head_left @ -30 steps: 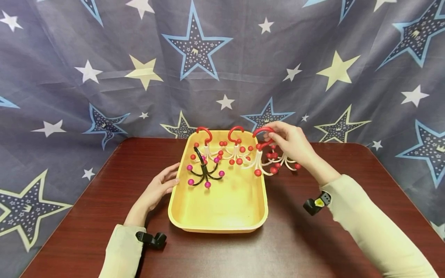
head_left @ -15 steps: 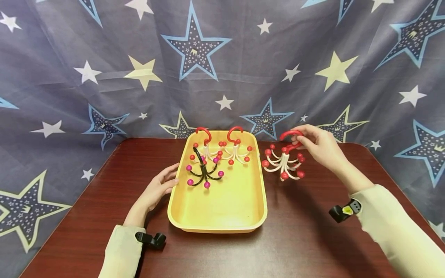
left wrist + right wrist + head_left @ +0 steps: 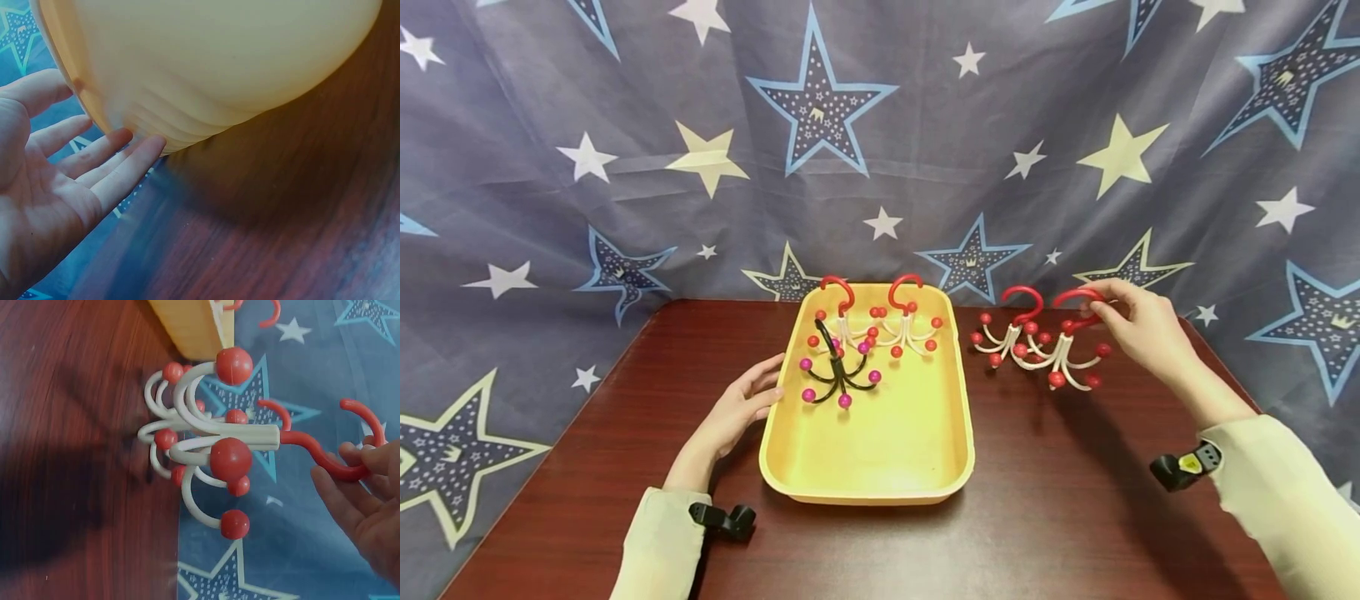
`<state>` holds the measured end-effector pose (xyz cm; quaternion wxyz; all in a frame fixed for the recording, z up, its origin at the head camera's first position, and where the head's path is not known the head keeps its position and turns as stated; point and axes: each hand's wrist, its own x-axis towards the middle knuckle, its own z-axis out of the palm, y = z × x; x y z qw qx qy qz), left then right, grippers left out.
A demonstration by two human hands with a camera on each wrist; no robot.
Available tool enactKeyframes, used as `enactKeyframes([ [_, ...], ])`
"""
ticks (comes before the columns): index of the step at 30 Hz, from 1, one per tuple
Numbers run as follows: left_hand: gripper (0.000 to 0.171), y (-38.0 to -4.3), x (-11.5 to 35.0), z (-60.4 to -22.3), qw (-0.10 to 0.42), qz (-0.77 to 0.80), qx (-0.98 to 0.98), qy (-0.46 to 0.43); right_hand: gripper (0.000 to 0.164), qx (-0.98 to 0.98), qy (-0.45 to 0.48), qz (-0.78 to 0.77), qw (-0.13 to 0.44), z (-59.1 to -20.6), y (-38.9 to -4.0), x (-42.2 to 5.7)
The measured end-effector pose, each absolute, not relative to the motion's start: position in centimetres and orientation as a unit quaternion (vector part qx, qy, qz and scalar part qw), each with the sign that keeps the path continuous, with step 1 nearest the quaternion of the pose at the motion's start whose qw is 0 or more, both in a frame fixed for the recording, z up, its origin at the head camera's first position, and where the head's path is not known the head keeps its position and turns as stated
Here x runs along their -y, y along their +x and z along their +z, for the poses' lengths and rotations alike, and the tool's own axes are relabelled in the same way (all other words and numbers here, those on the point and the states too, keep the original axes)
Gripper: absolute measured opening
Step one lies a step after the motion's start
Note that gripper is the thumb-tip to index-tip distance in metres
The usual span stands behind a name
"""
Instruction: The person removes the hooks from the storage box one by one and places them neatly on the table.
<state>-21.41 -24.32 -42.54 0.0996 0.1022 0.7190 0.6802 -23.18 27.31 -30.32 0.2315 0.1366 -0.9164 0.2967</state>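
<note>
My right hand (image 3: 1138, 321) pinches the red curved top of a white multi-arm hanging hook (image 3: 1060, 362) with red ball tips. It hangs upright over the table, right of the tray. Just left of it is a matching red-and-white hook (image 3: 1011, 337), partly overlapped by the held one. My left hand (image 3: 741, 408) touches the left outer wall of a yellow tray (image 3: 887, 498), its fingers nearly straight in the left wrist view. Inside the tray are two more red-and-white hooks, one at back left (image 3: 844, 325) and one at back right (image 3: 906, 329), plus a black hook (image 3: 838, 371) with magenta balls.
The dark reddish-brown table (image 3: 1045, 517) extends around the tray. A grey star-patterned curtain (image 3: 880, 183) hangs right behind the table's back edge. Black cameras are strapped to both wrists.
My right hand has carried the hook from above the tray's right rim farther right, past the matching hook on the table. My left hand stays at the tray's side.
</note>
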Motion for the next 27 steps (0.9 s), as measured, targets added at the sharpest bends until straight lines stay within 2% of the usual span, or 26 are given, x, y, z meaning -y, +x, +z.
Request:
enactKeyframes([
  [14,0.059,-21.4,24.4,-42.7,0.098,0.68,-0.72,0.101,0.023,0.933,0.064,0.259,0.24,-31.3,-25.0,-30.3],
  [27,0.059,-21.3,24.3,-42.7,0.096,0.68,-0.72,0.1,0.022,0.925,0.009,0.27,0.267,-32.7,-26.9,-30.8],
])
